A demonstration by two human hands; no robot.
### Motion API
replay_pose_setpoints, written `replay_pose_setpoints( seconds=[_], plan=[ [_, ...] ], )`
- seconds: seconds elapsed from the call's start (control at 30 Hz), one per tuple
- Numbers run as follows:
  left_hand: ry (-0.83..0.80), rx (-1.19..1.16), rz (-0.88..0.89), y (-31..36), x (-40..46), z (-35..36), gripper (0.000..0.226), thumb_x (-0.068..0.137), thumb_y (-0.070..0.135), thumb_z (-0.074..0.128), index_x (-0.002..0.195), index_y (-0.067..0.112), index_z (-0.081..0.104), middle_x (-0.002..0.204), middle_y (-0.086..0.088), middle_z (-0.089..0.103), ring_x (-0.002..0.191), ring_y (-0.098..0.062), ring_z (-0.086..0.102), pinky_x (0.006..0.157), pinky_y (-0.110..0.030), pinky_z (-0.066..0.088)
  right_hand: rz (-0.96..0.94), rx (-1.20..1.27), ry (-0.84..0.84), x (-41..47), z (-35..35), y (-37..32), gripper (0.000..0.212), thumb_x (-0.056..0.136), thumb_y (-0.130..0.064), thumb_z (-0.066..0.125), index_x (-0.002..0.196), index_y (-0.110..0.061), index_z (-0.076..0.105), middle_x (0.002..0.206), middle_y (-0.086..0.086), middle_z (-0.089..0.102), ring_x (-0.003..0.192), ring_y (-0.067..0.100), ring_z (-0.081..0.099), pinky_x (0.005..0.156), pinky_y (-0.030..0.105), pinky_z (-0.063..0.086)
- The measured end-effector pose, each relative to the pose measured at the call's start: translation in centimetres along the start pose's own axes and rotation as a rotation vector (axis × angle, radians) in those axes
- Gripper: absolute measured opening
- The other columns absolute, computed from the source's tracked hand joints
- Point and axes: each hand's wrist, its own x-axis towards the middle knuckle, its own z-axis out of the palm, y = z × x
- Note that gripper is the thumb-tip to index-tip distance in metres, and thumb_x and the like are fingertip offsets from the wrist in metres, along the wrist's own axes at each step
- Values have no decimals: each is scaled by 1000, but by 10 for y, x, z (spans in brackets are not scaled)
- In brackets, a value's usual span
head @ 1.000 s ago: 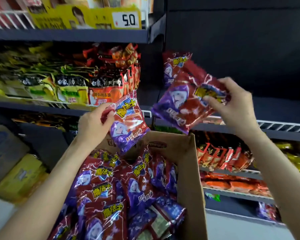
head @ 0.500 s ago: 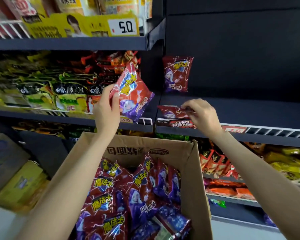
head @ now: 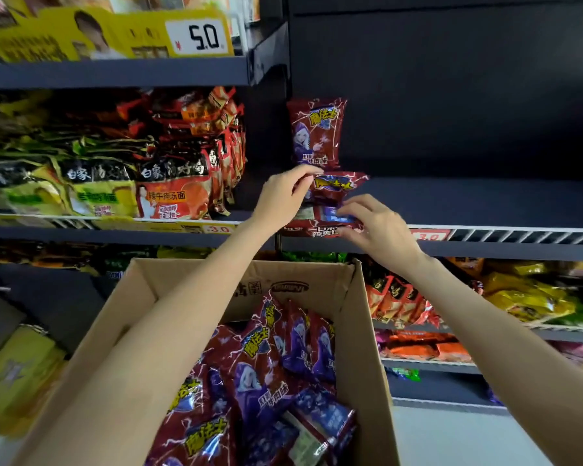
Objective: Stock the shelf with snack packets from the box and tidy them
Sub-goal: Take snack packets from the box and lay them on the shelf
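Observation:
A cardboard box (head: 366,331) sits below me, full of several red-and-purple snack packets (head: 256,375). On the dark shelf (head: 485,203) one such packet (head: 317,132) stands upright against the back wall. In front of it my left hand (head: 283,193) grips a red packet (head: 337,186) that lies over another flat packet (head: 323,215). My right hand (head: 374,223) pinches the front edge of that lower packet at the shelf lip.
The left bay holds rows of noodle packs (head: 169,183) in green, yellow and red. A yellow sign with a 5.0 price tag (head: 202,37) hangs above. Lower right shelves carry orange and yellow packets (head: 404,304). The shelf stretches bare to the right.
My left hand has carried its packet rightwards from in front of the left bay and set it onto the packet on the dark shelf. My right hand stays on the lower packet.

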Motion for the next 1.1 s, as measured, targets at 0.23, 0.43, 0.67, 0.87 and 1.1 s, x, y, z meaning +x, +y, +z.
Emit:
replay_pose_setpoints(
  seconds=[0.23, 0.43, 0.67, 0.87, 1.1],
  plan=[
    [-267, 102, -94, -7, -11, 2, 29, 97, 26, 50, 124, 28, 58, 126, 0, 60, 101, -15, 60, 71, -28, 51, 47, -57, 49, -9, 3, -10, 30, 89, -31, 63, 115, -16, 61, 120, 4, 59, 106, 19, 59, 71, 24, 40],
    [-214, 277, 20, -4, -24, -22, 35, 96, 34, 49, 130, 28, 54, 129, 0, 57, 118, -17, 50, 84, -35, 48, 96, -126, 130, -11, 3, -21, 25, 89, -22, 64, 112, -12, 63, 114, 9, 61, 103, 25, 56, 83, 39, 50],
    [137, 241, 289, 3, -94, -57, 26, 94, 21, 50, 115, 13, 64, 111, 0, 66, 107, -15, 54, 91, -21, 39, -25, 3, 321, -55, 9, -88, 14, 89, -10, 60, 101, -8, 65, 103, 8, 60, 96, 20, 55, 78, 28, 45],
    [-93, 279, -11, -46, -184, -63, 25, 91, 35, 54, 110, 20, 61, 96, 8, 63, 92, -14, 56, 77, -36, 50, -62, 46, -249, -61, 85, -116, 29, 89, -12, 57, 117, -15, 60, 116, 5, 59, 107, 23, 56, 86, 37, 51],
    [-661, 553, -398, -92, -242, -29, 92, 77, 77, 42, 143, 15, 31, 144, -7, 41, 131, -26, 37, 108, -40, 32, -61, -196, -627, -52, 163, -100, 69, 85, -5, 61, 145, -22, 33, 151, 4, 31, 136, 26, 30, 109, 38, 30]
  ],
)
